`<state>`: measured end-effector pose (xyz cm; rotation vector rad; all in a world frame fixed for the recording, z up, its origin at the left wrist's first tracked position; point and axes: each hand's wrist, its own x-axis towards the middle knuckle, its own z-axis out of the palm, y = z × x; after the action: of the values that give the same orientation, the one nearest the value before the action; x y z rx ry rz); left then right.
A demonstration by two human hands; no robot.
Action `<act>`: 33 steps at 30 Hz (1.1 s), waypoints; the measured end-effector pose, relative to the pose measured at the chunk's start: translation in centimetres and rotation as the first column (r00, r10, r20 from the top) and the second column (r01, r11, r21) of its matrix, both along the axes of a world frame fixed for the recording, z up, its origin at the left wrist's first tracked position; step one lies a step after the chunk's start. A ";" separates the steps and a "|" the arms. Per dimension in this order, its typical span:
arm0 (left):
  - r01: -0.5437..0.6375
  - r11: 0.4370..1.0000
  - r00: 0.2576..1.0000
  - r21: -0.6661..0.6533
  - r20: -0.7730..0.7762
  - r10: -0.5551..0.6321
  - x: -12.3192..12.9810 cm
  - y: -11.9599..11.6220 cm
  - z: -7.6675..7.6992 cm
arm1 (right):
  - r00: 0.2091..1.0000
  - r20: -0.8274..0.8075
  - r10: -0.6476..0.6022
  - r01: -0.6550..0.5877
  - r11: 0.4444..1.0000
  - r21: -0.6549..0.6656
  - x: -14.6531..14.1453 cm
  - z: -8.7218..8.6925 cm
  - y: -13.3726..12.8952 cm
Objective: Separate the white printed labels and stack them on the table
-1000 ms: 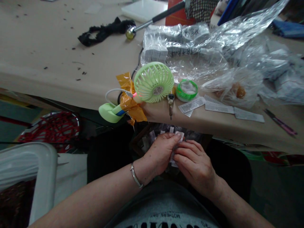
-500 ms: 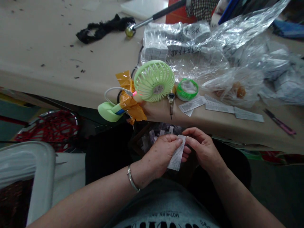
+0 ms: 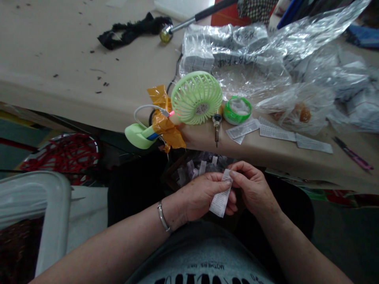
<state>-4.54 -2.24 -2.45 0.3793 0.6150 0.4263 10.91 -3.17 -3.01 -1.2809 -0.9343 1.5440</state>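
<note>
A white printed label (image 3: 219, 203) is held over my lap, just below the table edge. My left hand (image 3: 204, 193) has it pinched between thumb and fingers. Fingers of my right hand (image 3: 251, 182) pinch the label's upper end. Under the hands, a dark container holds several small pieces with pale tags (image 3: 202, 167), partly hidden. On the table edge above lie several loose labels (image 3: 276, 131). Beside them stands a green-rimmed tub (image 3: 237, 111) with white stuff in it.
A green fan (image 3: 197, 98) is fixed with orange tape at the table edge, beside a soldering iron (image 3: 216, 132) pointing toward me. Clear plastic bags (image 3: 245, 75) with label bundles lie behind. A pink-handled cutting tool (image 3: 352, 154) rests at right; a white bin (image 3: 57, 221) stands at left.
The right fingertips have shifted slightly on the label's top end, and the left thumb sits a little lower on it. The whole view has moved slightly.
</note>
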 end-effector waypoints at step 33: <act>0.000 0.997 0.990 0.077 -0.140 0.011 -1.0 0.3 1.3 | 0.659 0.752 -0.022 -0.491 0.745 0.451 0.7 1.7 0.0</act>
<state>-5.52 -1.98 -1.19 0.4839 0.7377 0.4323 11.65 -3.18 -1.28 -1.2711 -2.0304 0.6994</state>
